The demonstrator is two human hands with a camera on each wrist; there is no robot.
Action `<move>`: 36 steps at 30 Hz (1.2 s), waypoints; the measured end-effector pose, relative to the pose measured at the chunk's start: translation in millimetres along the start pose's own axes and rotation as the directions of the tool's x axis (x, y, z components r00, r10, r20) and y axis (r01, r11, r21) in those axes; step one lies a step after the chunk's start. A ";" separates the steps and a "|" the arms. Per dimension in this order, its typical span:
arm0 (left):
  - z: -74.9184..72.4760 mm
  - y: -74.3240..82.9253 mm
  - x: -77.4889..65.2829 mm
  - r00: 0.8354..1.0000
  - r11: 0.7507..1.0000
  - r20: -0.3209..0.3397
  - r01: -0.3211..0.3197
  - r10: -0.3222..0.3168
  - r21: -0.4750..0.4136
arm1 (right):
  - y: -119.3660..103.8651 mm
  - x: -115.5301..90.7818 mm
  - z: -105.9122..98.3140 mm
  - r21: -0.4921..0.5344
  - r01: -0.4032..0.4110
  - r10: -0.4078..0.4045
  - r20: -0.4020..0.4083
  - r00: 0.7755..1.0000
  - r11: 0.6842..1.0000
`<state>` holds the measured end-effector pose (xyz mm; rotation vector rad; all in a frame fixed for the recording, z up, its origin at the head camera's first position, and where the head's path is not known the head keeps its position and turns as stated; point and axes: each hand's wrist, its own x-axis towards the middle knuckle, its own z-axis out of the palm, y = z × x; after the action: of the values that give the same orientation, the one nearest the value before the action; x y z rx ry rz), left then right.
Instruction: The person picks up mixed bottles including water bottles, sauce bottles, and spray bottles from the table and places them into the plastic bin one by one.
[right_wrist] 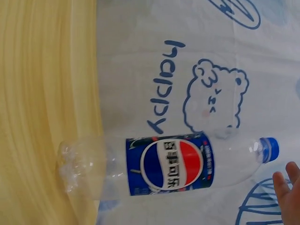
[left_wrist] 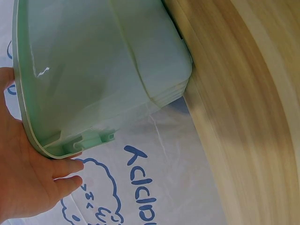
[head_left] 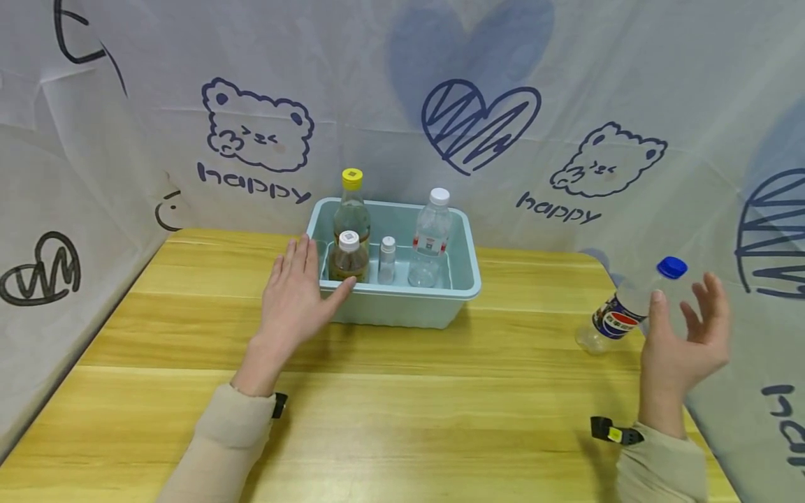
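Note:
My left hand [head_left: 294, 290] rests on the front left corner of a pale green plastic bin [head_left: 402, 309], fingers straight and thumb along the rim. Four-sided and deep, the bin holds a yellow-capped bottle [head_left: 353, 209], a brown-labelled bottle with a white cap [head_left: 349, 260], a small clear bottle [head_left: 387, 262] and a clear water bottle [head_left: 430, 234]. At the table's right side an empty Pepsi bottle [head_left: 619, 318] with a blue cap stands upright. My right hand [head_left: 685, 349] is beside it, thumb and fingers spread; the right wrist view shows fingers [right_wrist: 287, 187] apart from the cap.
The wooden table [head_left: 402, 412] reaches a curtain [head_left: 377, 105] printed with bears and hearts behind it. The bin stands near the back edge, the Pepsi bottle near the right edge. Dark straps [head_left: 613, 432] circle the wrists.

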<state>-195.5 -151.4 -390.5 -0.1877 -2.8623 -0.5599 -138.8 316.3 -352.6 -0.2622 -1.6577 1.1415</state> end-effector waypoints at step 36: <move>-1.0 -0.6 0.2 1.000 1.000 0.014 0.007 -0.007 0.009 | 76.1 15.3 7.3 -0.180 -0.176 0.211 0.197 0.958 0.968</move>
<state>-195.7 -152.3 -389.8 -0.1802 -2.8797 -0.5490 -178.1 361.9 -402.2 -0.4252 -1.9533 1.2172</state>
